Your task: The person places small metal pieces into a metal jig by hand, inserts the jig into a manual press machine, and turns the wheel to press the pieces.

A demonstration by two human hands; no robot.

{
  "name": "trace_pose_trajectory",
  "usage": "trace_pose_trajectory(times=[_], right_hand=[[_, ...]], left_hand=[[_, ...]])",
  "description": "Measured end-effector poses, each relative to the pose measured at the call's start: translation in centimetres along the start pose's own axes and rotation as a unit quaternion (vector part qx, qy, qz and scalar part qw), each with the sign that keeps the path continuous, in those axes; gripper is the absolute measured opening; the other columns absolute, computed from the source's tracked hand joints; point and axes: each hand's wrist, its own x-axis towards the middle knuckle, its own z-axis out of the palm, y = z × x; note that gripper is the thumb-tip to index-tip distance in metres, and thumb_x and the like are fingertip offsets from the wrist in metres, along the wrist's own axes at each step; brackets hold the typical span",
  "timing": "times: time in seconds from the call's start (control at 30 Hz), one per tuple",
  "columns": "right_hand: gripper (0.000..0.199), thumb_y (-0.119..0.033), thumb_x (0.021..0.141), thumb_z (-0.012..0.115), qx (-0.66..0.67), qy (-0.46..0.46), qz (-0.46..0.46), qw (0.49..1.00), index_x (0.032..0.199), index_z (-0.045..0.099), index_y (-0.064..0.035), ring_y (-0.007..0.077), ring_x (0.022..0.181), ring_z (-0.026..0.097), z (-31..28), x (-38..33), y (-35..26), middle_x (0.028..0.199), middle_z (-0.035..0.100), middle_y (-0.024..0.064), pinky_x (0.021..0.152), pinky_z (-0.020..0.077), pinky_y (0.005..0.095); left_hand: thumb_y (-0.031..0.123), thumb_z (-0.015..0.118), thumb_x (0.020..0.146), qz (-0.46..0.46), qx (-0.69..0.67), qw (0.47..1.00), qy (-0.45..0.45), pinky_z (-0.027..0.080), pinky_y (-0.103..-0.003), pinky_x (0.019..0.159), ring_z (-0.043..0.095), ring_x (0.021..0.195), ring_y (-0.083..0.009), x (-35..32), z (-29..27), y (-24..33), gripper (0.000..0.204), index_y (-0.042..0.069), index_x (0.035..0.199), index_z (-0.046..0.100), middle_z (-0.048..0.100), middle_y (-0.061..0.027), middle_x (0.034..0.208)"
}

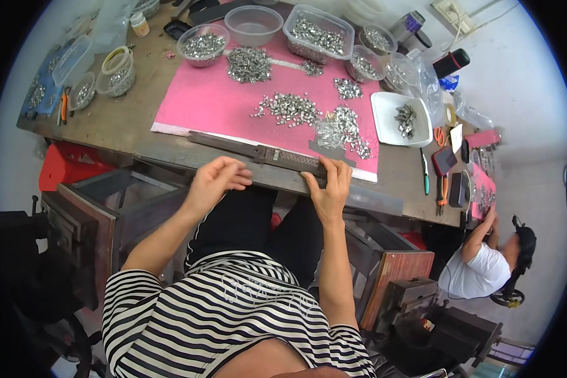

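Observation:
A long dark metal bar jig lies along the table's front edge, with a slotted block full of small, evenly spaced pieces on its right part. My right hand grips the block's right end, thumb on the near side and fingers over the top. Just in front of the bar hovers my left hand, its fingers loosely bent and apart, with nothing visible in them. Beyond the jig, on a pink cloth, are piles of small silver metal parts and thin silver pieces.
Clear tubs and a rectangular container of metal parts line the back. A white tray sits right, near a green-handled tool and orange-handled pliers. Another person works at far right. A red stool stands left.

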Motion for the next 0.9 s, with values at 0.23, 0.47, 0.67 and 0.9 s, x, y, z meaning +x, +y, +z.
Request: trace_pose_trajectory(times=[0.23,0.47,0.67,0.9], right_hand=[[0.016,-0.003,0.084,0.074,0.012,-0.032,-0.047,0.998,0.100,0.071,-0.0037,0.0278,0.093,0.063,-1.4,2.4,0.8,0.099,0.068,0.0098,0.092,0.0440,0.0390],[0.017,-0.001,0.083,0.070,-0.059,-0.037,-0.202,0.977,0.099,0.065,-0.0028,0.0261,0.088,0.063,-2.5,4.8,2.4,0.094,0.065,0.0091,0.092,0.0444,0.0447],[0.029,-0.006,0.092,0.065,-0.188,0.107,0.074,0.973,0.120,0.062,0.0004,0.0353,0.107,0.062,-7.3,8.3,10.2,0.113,0.067,0.0192,0.095,0.0438,0.0471],[0.040,-0.005,0.095,0.060,-0.154,-0.082,-0.008,0.985,0.135,0.058,-0.0019,0.0366,0.141,0.045,-4.7,3.0,7.3,0.141,0.059,0.0140,0.113,0.0340,0.0523]], left_hand=[[0.023,0.079,0.083,0.416,0.492,0.762,0.062,0.035,-0.044,0.101,0.056,0.110,-0.0265,4.5,5.6,0.6,0.047,0.008,0.125,0.062,0.064,-0.0063,0.116],[0.028,0.078,0.085,0.382,0.520,0.761,0.065,0.032,-0.046,0.101,0.056,0.107,-0.0265,5.3,5.4,-0.7,0.060,0.008,0.136,0.055,0.063,-0.0081,0.113],[0.028,0.079,0.084,0.390,0.524,0.755,0.057,0.031,-0.048,0.103,0.056,0.111,-0.0263,5.3,6.0,-0.6,0.053,0.008,0.130,0.061,0.063,-0.0074,0.115],[0.014,0.065,0.091,0.427,0.549,0.717,-0.042,0.016,-0.070,0.116,0.047,0.136,-0.0334,9.6,12.6,1.5,0.053,0.009,0.143,0.054,0.061,-0.0069,0.138]])
